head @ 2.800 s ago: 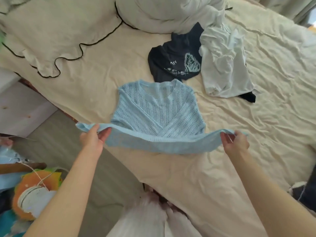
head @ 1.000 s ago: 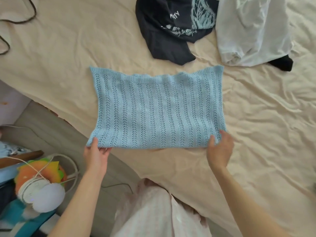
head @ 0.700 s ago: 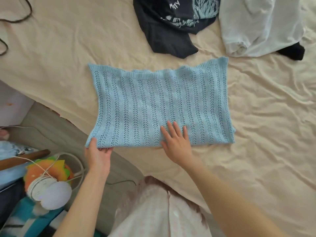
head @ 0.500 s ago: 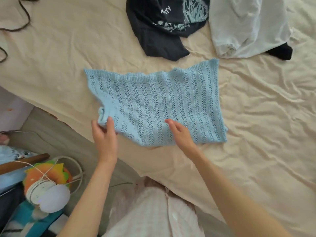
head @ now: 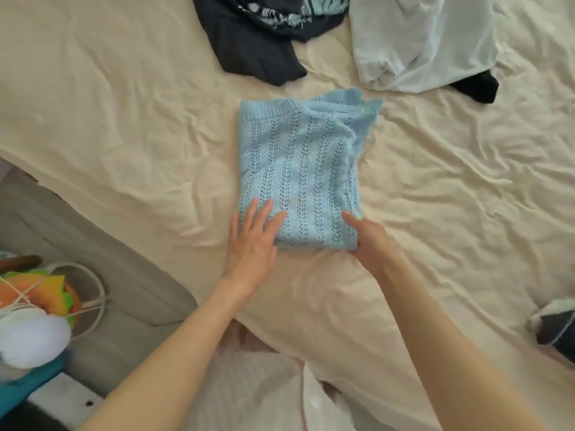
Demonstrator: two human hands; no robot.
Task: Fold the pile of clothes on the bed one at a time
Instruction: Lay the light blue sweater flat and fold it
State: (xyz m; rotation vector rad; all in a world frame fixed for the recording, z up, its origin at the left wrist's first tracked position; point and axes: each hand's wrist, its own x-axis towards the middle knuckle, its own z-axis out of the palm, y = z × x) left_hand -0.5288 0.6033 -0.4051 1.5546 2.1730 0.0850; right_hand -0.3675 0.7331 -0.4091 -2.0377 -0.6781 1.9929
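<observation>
Knitwear of pale blue, the folded sweater [head: 300,172], is laid on the bed [head: 124,119] directly ahead of both hands, its near edge under them. The left hand [head: 252,241] is spread flat, fingers straight, pressed on the near left corner; the right hand [head: 370,237] is set against the near right corner, thumb on top, its fingers hidden beneath. The open knit is judged light, soft and stretchy, easily snagged and apt to slump if lifted by one edge. It is best taken from below at both near corners. Beyond the hands, a dark shirt [head: 258,51] and a white garment [head: 420,42] are left unfolded.
</observation>
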